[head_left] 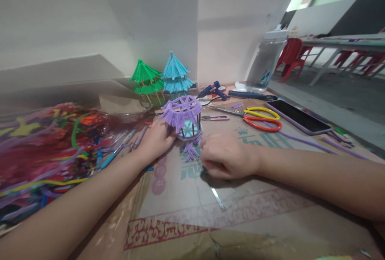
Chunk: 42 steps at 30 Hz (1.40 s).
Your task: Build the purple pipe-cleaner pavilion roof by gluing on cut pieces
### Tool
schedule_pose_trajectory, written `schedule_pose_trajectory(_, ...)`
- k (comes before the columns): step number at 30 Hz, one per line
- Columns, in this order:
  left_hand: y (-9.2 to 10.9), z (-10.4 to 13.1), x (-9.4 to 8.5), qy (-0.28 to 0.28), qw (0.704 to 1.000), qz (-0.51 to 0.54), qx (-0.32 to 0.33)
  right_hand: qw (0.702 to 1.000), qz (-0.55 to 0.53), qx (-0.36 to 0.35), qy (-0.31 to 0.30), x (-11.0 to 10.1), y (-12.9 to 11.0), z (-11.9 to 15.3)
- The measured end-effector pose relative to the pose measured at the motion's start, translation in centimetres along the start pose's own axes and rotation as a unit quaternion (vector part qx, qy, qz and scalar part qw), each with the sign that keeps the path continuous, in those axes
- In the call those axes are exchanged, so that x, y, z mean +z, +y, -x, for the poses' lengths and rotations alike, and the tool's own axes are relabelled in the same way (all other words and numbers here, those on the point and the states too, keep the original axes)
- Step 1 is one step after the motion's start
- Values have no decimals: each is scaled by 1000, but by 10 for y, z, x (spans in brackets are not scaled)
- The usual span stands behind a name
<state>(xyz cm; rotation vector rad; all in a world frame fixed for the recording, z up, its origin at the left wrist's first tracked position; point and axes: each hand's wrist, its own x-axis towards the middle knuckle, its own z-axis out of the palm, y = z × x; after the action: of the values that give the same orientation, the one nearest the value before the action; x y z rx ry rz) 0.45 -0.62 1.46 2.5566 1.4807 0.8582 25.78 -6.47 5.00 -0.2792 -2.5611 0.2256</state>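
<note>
A small purple pavilion model (184,113) with dark posts and a light blue base stands mid-table. My left hand (159,137) is at its left side, fingers partly behind the purple roof fringe; what they hold is hidden. My right hand (227,156) is closed just right of the model, over the cardboard (186,204). From beneath it a thin metal tool (218,199), perhaps tweezers, sticks out toward me; the grip on it is unclear. Short purple pieces (191,151) lie between my hands, in front of the model.
Green (147,79) and blue (177,76) pavilions stand behind. A glue gun (214,90), scissors (258,118), a phone (297,116) and a clear bottle (266,61) are at the right. Colourful craft stems (45,143) are heaped at the left, beside pens (117,149).
</note>
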Motion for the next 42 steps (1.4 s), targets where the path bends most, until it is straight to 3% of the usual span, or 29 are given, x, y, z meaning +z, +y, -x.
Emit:
schedule_pose_trajectory(3, 0, 0, 0, -7, 1000, -14, 18, 988, -22, 122, 88, 1, 5, 1)
schedule_pose_trajectory(6, 1, 2, -2, -7, 1000, -21, 11, 957, -65, 213, 185, 0, 12, -1)
schedule_pose_trajectory(11, 3, 3, -5, -6, 999, -45, 19, 921, -132, 281, 237, 2, 20, -6)
schedule_pose_trajectory(17, 0, 3, -3, -23, 997, -69, 16, 891, -194, 321, 256, 6, 25, -6)
schedule_pose_trajectory(24, 1, 2, -2, -1, 999, -31, 15, 893, -185, 328, 248, 1, 34, -3)
schedule_pose_trajectory(30, 1, 2, -1, 8, 1000, -11, 1, 916, -86, 341, 195, -11, 46, 0)
schedule_pose_trajectory(34, 0, 2, 0, 10, 1000, -18, -4, 920, -79, 348, 163, -19, 56, -1)
schedule_pose_trajectory(38, 0, 2, 0, 6, 999, -33, -8, 910, -53, 376, 169, -32, 66, -1)
schedule_pose_trajectory(42, 0, 2, 0, 6, 999, -43, -5, 898, 43, 413, 145, -48, 74, 2)
